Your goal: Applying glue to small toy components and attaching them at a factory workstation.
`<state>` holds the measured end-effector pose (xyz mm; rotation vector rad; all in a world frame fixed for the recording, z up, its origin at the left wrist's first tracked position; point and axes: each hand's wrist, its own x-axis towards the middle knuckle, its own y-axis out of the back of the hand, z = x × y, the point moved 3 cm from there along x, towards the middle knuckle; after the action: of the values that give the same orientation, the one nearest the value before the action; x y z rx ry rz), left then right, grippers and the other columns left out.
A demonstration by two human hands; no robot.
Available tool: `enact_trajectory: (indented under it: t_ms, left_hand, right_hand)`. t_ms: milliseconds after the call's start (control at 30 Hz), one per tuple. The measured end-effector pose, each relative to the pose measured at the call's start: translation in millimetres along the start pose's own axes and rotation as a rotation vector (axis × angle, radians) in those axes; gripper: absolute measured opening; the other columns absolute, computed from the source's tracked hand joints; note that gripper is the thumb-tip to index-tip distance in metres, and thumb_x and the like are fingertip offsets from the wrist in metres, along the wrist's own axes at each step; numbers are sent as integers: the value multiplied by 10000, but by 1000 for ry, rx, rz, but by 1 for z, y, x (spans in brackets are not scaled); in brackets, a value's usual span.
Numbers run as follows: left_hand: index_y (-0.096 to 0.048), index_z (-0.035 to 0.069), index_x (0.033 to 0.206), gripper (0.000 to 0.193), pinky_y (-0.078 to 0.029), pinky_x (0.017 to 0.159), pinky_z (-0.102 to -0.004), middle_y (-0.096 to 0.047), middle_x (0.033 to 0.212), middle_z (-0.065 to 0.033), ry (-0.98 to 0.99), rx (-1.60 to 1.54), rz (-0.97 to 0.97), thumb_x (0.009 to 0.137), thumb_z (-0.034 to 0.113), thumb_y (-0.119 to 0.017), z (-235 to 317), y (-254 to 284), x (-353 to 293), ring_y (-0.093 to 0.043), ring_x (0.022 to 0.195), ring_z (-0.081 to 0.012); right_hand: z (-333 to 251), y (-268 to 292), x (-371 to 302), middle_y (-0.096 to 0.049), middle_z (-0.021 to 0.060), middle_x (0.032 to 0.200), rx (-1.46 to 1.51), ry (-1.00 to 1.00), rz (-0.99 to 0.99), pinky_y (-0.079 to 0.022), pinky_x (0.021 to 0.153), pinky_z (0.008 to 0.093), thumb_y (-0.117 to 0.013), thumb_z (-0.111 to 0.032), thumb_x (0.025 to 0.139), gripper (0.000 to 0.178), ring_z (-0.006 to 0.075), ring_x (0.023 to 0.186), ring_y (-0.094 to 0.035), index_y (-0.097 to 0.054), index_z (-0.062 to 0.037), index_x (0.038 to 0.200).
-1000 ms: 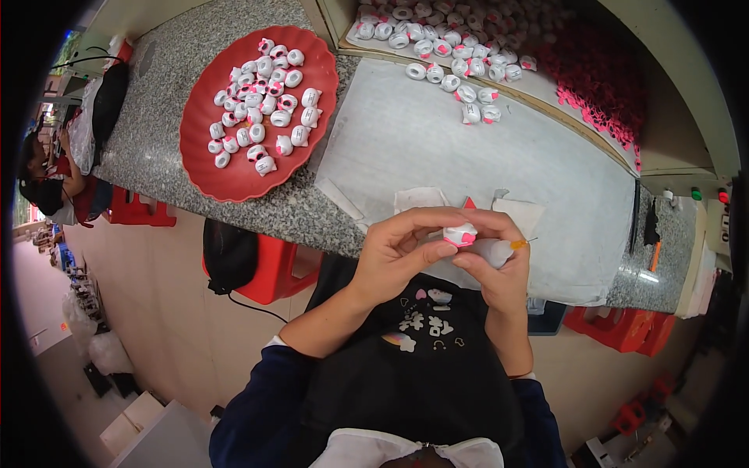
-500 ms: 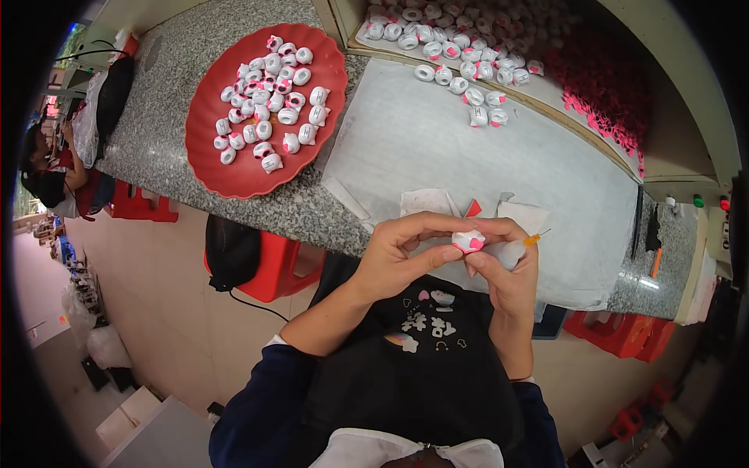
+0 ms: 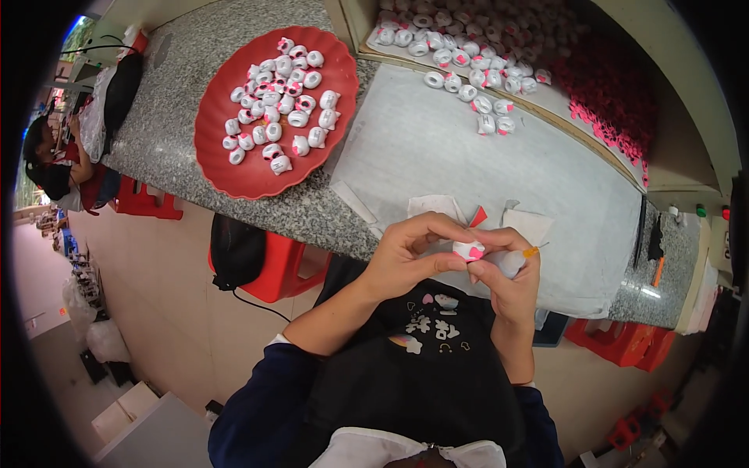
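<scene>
Between my two hands, above the near edge of the white sheet, is a small white cat-head bead with a pink bow. My left hand pinches it from the left with thumb and fingertips. From the other side, the thumb and fingertips of my right hand press on it. Tucked in that same right hand is a small translucent squeeze bottle with an orange needle tip pointing to the right. The fingers partly cover both the bead and the bottle.
A red scalloped plate full of similar beads stands on the granite counter at left. More beads and a pile of pink pieces fill the shelf behind the white sheet. Paper scraps lie just beyond my hands.
The whole view has shifted slightly, so the plate and sheet sit a little farther right and lower. Both hands still grip the bead, with the fingers slightly rearranged.
</scene>
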<state>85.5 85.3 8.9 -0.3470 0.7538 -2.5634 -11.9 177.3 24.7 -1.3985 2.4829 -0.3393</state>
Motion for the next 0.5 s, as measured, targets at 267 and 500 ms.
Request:
enact_trajectory:
  t_ms: [267, 500]
  left_hand:
    - [-514, -33, 897, 193, -462, 685, -266, -539, 913, -148, 56, -157, 10, 709, -42, -556, 1, -1, 2, -543, 804, -177]
    - [-515, -17, 899, 209, -463, 697, -269, -547, 882, -130, 92, -114, -5, 699, -55, -560, -3, 10, -5, -551, 794, -172]
  right_hand:
    - [8, 2, 0, -540, 68, 666, 143, -49, 43, -385, 467, 195, -609, 43, 625, 243, 108, 538, -499, -553, 29, 861]
    - [17, -1, 3, -545, 78, 689, 212, -115, 4, -377, 435, 202, -623, 13, 617, 240, 127, 513, -502, -555, 26, 847]
